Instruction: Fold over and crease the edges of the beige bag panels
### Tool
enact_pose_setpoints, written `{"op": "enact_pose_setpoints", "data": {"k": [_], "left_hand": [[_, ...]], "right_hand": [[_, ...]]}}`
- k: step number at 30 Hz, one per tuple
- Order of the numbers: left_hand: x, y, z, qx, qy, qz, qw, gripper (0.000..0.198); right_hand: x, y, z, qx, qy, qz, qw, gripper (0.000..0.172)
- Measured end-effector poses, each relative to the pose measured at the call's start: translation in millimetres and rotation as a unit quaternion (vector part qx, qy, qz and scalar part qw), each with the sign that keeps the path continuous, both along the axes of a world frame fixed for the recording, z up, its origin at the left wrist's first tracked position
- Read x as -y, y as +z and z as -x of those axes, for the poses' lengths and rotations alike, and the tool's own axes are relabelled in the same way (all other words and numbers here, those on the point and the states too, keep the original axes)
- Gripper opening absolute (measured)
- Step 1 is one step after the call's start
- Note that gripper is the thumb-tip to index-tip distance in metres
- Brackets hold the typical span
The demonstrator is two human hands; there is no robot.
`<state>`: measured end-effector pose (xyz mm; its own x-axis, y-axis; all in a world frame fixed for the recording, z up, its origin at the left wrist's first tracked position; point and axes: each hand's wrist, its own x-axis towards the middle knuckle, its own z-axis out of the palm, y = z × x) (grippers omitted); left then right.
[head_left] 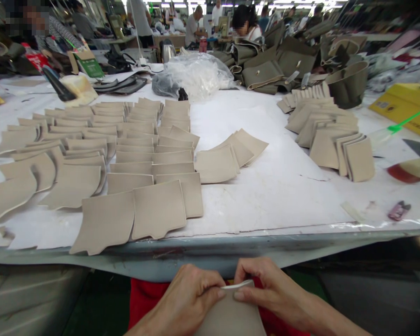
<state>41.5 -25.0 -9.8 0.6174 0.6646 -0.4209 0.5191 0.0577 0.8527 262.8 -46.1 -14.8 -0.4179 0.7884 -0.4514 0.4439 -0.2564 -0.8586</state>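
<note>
Below the white table edge point(231, 242), left hand point(187, 298) and right hand point(271, 289) both pinched the top rim of a curved beige leather panel point(231, 315), held between them over the lap.

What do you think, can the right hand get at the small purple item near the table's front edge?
Probably yes: the purple item lies alone, nothing in front of it. But the right hand and left hand both pinch a beige piece, so it must let go first.

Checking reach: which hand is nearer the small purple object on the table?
Right. The right hand is below-left of the purple object; the left hand is farther left. Both pinch one beige piece.
</note>
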Motion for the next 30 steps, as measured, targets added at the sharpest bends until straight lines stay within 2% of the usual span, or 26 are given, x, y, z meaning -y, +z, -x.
{"op": "enact_pose_setpoints", "data": {"k": [7, 13, 15, 19, 21, 23, 27, 30], "left_hand": [[-0.3, -5.2, 1.2, 0.015, 0.012, 0.032, 0.999, 0.025], [-4.4, -14.0, 4.3, 0.036, 0.023, 0.066, 0.997, 0.024], [-6.6, -16.1, 4.1, 0.033, 0.021, 0.062, 0.997, 0.022], [-9.3, -18.3, 1.1, 0.024, 0.005, 0.047, 0.999, 0.02], [-9.6, -21.0, 2.0, 0.021, 0.005, 0.06, 0.998, 0.021], [-9.2, -25.8, 6.7, 0.023, 0.018, 0.087, 0.996, 0.021], [-7.1, -36.6, 24.0, 0.057, 0.063, 0.19, 0.978, 0.025], [-6.6, -38.0, 33.2, 0.073, 0.082, 0.237, 0.965, 0.028]], "right_hand": [[3.0, -6.8, -8.6, 0.007, 0.009, -0.02, 1.0, 0.023], [4.1, -23.0, -6.9, -0.031, -0.015, 0.013, 0.999, 0.037], [3.5, -24.0, -4.2, -0.021, 0.007, 0.005, 1.0, 0.037], [0.9, -19.2, 7.5, 0.036, 0.108, -0.019, 0.993, 0.04], [0.5, -18.3, 11.6, 0.047, 0.127, -0.03, 0.99, 0.044], [1.4, -20.0, 12.0, 0.036, 0.122, -0.023, 0.992, 0.046], [5.8, -27.7, 5.7, -0.019, 0.084, 0.057, 0.995, 0.05], [8.2, -32.1, 2.4, -0.053, 0.049, 0.092, 0.993, 0.051]]}}
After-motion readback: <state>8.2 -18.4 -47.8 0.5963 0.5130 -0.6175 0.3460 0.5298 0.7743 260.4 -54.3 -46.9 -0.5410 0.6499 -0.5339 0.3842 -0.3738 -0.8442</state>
